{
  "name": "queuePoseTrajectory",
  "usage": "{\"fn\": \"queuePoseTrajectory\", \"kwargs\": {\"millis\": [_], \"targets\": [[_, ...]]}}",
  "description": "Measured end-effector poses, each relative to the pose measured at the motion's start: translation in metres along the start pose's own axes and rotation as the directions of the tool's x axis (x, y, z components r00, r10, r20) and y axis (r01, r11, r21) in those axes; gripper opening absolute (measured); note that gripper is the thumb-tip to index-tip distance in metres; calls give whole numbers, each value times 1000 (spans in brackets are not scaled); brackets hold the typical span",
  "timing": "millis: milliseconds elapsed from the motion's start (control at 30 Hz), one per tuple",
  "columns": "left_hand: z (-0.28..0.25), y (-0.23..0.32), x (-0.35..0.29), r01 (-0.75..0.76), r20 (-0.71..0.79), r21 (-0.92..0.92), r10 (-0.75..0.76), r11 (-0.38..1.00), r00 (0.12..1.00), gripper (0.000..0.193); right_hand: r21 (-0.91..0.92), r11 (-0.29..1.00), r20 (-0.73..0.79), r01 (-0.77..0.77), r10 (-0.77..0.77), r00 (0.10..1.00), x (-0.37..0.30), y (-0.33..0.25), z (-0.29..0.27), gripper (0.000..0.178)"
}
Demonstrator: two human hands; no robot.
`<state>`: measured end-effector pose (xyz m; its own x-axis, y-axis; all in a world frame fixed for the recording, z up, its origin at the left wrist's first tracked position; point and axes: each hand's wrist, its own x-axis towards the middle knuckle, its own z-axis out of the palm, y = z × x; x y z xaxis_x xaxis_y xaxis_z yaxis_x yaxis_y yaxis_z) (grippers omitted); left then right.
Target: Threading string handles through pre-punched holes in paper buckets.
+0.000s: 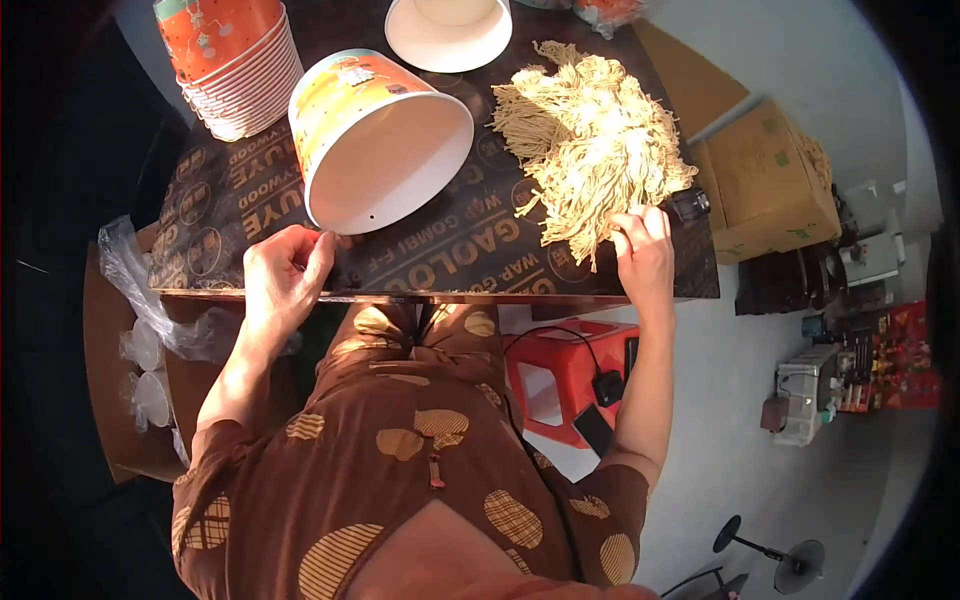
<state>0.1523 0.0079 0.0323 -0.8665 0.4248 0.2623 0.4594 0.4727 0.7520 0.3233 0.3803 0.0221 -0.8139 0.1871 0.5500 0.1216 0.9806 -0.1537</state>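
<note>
A paper tub with an orange and yellow print lies tipped on the dark plywood table, its white open mouth toward me. A small dark hole shows near its lower rim. My left hand is closed beside that rim, thumb pressed to the curled fingers; what they pinch, if anything, is hidden. To the right lies a tangled pile of beige cords with frayed ends. At its near right edge, my right hand has its fingertips pinched on the cords.
A stack of nested orange tubs stands at the back left, and another white tub at the back middle. A small black object sits at the table's right edge. Below are a red stool and cardboard boxes.
</note>
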Motion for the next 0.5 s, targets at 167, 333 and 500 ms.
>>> {"fn": "queuePoseTrajectory", "kwargs": {"millis": [167,333,500], "targets": [[-3,4,-1,0,2,1,0,1000,1000,24,48,999,47,10,-12,999,3,6,4,10],[-10,2,1,21,-48,-37,-22,999,999,27,127,992,-9,24,-23,1000,0,-3,4,6],[-33,14,16,47,89,187,-65,981,994,32,62,977,-96,202,-196,976,-5,-47,1,8]]}}
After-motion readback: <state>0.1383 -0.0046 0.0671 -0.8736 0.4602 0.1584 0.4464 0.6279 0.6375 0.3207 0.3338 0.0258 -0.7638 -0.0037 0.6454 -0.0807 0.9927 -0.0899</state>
